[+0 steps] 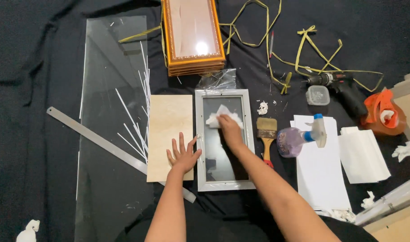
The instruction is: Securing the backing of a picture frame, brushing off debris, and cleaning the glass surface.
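A grey picture frame (200,134) with a glass pane lies flat on the black cloth in the middle. My right hand (230,130) presses a crumpled white tissue (222,115) onto the upper part of the glass. My left hand (183,154) lies flat with fingers spread, on a light wooden backing board (169,121) and against the frame's left edge.
A large clear glass sheet (106,89) with thin white strips and a metal ruler (84,132) lies at left. Stacked orange frames (192,31) sit at the top. Right of the grey frame: a paintbrush (267,134), spray bottle (297,139), white sheets (321,170), drill (344,89), tape dispenser (384,112).
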